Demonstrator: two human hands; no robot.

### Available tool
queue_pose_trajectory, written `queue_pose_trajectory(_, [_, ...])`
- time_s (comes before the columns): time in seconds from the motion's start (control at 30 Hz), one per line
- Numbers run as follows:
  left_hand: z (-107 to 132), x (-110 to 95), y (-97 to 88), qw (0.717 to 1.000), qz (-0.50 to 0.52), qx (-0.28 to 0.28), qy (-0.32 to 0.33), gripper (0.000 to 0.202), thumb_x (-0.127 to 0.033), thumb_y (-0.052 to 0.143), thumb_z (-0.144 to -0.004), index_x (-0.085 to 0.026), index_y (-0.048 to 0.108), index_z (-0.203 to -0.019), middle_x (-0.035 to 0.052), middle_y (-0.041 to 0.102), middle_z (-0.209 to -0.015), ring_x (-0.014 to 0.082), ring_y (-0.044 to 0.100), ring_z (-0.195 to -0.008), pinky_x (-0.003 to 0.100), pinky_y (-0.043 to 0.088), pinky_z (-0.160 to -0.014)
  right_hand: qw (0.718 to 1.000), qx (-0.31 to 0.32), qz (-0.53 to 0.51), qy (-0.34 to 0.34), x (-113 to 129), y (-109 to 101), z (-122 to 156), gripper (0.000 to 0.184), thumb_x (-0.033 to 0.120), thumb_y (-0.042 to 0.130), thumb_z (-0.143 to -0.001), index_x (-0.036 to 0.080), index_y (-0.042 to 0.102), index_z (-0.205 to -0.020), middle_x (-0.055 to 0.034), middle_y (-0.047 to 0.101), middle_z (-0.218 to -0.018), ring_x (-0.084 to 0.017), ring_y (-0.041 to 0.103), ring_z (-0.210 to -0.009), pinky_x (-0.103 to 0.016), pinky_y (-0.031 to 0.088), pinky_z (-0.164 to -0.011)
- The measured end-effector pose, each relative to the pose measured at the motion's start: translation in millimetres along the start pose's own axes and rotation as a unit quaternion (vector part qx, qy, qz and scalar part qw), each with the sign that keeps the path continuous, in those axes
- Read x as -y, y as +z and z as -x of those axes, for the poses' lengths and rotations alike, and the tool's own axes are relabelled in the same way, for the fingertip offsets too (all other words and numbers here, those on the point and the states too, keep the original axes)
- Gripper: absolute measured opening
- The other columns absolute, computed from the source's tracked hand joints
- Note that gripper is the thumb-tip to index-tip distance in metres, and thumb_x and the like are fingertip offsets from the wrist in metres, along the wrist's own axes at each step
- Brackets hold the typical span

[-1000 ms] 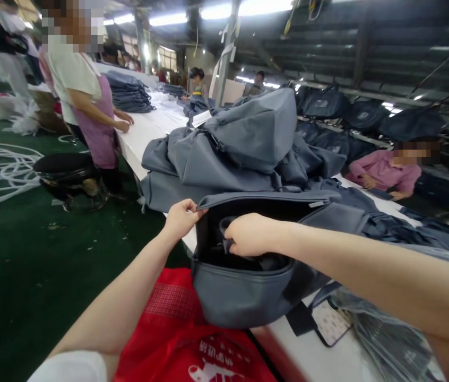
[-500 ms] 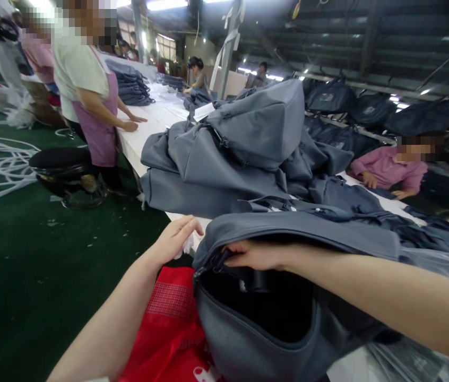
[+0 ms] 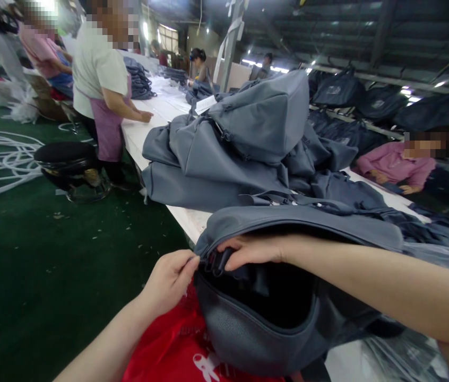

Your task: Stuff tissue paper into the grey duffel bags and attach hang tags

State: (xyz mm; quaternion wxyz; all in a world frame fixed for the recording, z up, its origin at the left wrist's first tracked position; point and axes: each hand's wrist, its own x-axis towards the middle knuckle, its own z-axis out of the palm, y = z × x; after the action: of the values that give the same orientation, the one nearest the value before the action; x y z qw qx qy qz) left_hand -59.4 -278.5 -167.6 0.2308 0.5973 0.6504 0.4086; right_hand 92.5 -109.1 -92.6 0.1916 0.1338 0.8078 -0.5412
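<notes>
A grey-blue duffel bag (image 3: 264,347) lies in front of me, its zipped opening gaping wide over a dark inside. At the left end of that opening, my left hand (image 3: 171,276) is closed in a pinch on what looks like the zipper pull. My right hand (image 3: 254,252) reaches in from the right, under the upper flap. Its thumb and fingers are closed round a dark strap (image 3: 224,260) with black clip hardware; part of the strap and some fingertips are hidden in shadow. Below my left hand is a red bag (image 3: 169,345) with white print.
Grey-blue bags (image 3: 228,159) are heaped on the white table (image 3: 187,220) beyond. A co-worker in a purple apron (image 3: 107,127) stands at its left side, near a black round stool (image 3: 67,164). Another person in pink (image 3: 402,164) sits at right. White tubing (image 3: 1,164) coils on the floor.
My left hand has moved down and right to the bag's edge and closed in a pinch; the white scrap by it no longer shows. My right hand stays inside the opening.
</notes>
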Motion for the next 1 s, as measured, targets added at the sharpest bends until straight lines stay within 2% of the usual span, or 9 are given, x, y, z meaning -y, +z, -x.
queue_pose_trajectory(0.1, [-4.2, -1.0, 1.8, 0.988, 0.143, 0.008, -0.062, 0.044, -0.049, 0.040, -0.092, -0.019, 0.053, -0.064, 0.0003, 0.054, -0.060, 0.0129, 0.051, -0.058, 0.025, 0.039, -0.058, 0.999, 0.036, 0.007, -0.037, 10.2, 10.5, -4.2, 0.021, 0.031, 0.057, -0.084, 0.013, 0.067, -0.090, 0.0000, 0.063, -0.080, -0.013, 0.056, -0.075, -0.022, 0.044, -0.069])
queue_pose_trajectory(0.17, [-4.4, -1.6, 6.3, 0.968, 0.218, 0.018, -0.126, 0.048, -0.056, 0.046, -0.087, -0.018, 0.054, -0.060, 0.0002, 0.053, -0.053, 0.0116, 0.048, -0.049, 0.024, 0.036, -0.050, 0.995, -0.020, 0.087, -0.042, 14.5, 22.3, -7.0, 0.026, 0.037, 0.058, -0.085, 0.013, 0.067, -0.085, 0.0003, 0.060, -0.072, -0.011, 0.051, -0.065, -0.023, 0.040, -0.062])
queue_pose_trajectory(0.3, [-3.6, -4.9, 16.4, 0.886, 0.367, 0.048, -0.280, 0.052, -0.066, 0.057, -0.071, -0.018, 0.052, -0.051, -0.0011, 0.044, -0.037, 0.0091, 0.037, -0.033, 0.023, 0.024, -0.037, 0.941, -0.178, 0.287, 0.006, 18.8, 45.7, -9.5, 0.022, 0.035, 0.059, -0.084, 0.016, 0.070, -0.081, -0.0029, 0.065, -0.072, -0.015, 0.053, -0.066, -0.026, 0.039, -0.064])
queue_pose_trajectory(0.4, [-5.0, -2.9, 12.4, 0.827, 0.449, 0.074, -0.331, 0.058, -0.072, 0.048, -0.072, -0.019, 0.050, -0.050, -0.0015, 0.039, -0.033, 0.0091, 0.031, -0.029, 0.023, 0.020, -0.034, 0.896, -0.193, 0.401, -0.003, 19.2, 51.1, -9.4, 0.024, 0.033, 0.054, -0.088, 0.016, 0.070, -0.084, -0.0080, 0.069, -0.083, -0.020, 0.059, -0.077, -0.030, 0.040, -0.071])
queue_pose_trajectory(0.57, [1.3, 25.2, 0.1, 0.929, 0.265, -0.111, -0.232, 0.046, -0.062, 0.048, -0.082, -0.019, 0.057, -0.069, -0.0003, 0.057, -0.054, 0.0116, 0.048, -0.046, 0.023, 0.036, -0.047, 0.865, -0.179, 0.469, -0.016, 20.5, 43.7, -12.8, 0.029, 0.030, 0.044, -0.094, 0.015, 0.068, -0.089, -0.0112, 0.069, -0.091, -0.022, 0.060, -0.084, -0.031, 0.041, -0.077])
queue_pose_trajectory(0.63, [9.5, 36.6, 8.3, 0.957, 0.164, -0.106, -0.213, 0.033, -0.052, 0.055, -0.082, -0.019, 0.060, -0.075, 0.0011, 0.063, -0.066, 0.0147, 0.056, -0.059, 0.024, 0.042, -0.056, 0.884, -0.150, 0.443, -0.016, 24.2, 40.2, -14.5, 0.030, 0.030, 0.043, -0.095, 0.015, 0.067, -0.087, -0.0097, 0.068, -0.088, -0.019, 0.059, -0.081, -0.029, 0.040, -0.075])
queue_pose_trajectory(0.8, [30.1, 43.3, 52.4, 0.931, 0.283, -0.016, -0.232, 0.030, -0.047, 0.060, -0.079, -0.017, 0.060, -0.080, 0.0035, 0.066, -0.073, 0.0165, 0.060, -0.066, 0.025, 0.045, -0.061, 0.944, 0.016, 0.330, -0.004, 31.4, 33.1, -19.8, 0.024, 0.023, 0.049, -0.094, 0.013, 0.065, -0.078, -0.0011, 0.062, -0.071, -0.010, 0.050, -0.062, -0.021, 0.036, -0.061])
queue_pose_trajectory(0.9, [36.1, 39.4, 65.9, 0.929, 0.257, -0.093, -0.249, 0.029, -0.047, 0.060, -0.080, -0.018, 0.059, -0.075, 0.0017, 0.062, -0.065, 0.0149, 0.056, -0.058, 0.025, 0.043, -0.057, 0.942, -0.012, 0.336, 0.013, 25.2, 36.1, -26.0, 0.026, 0.026, 0.050, -0.094, 0.013, 0.066, -0.079, -0.0018, 0.063, -0.071, -0.010, 0.051, -0.062, -0.021, 0.034, -0.057])
queue_pose_trajectory(1.0, [39.5, 33.7, 65.5, 0.967, 0.063, -0.192, -0.152, 0.022, -0.036, 0.059, -0.082, -0.019, 0.060, -0.068, 0.0021, 0.064, -0.066, 0.0164, 0.058, -0.062, 0.027, 0.044, -0.062, 0.918, -0.078, 0.389, 0.017, 18.7, 46.8, -31.5, 0.031, 0.031, 0.045, -0.095, 0.014, 0.068, -0.081, -0.0072, 0.068, -0.080, -0.016, 0.058, -0.070, -0.025, 0.036, -0.059])
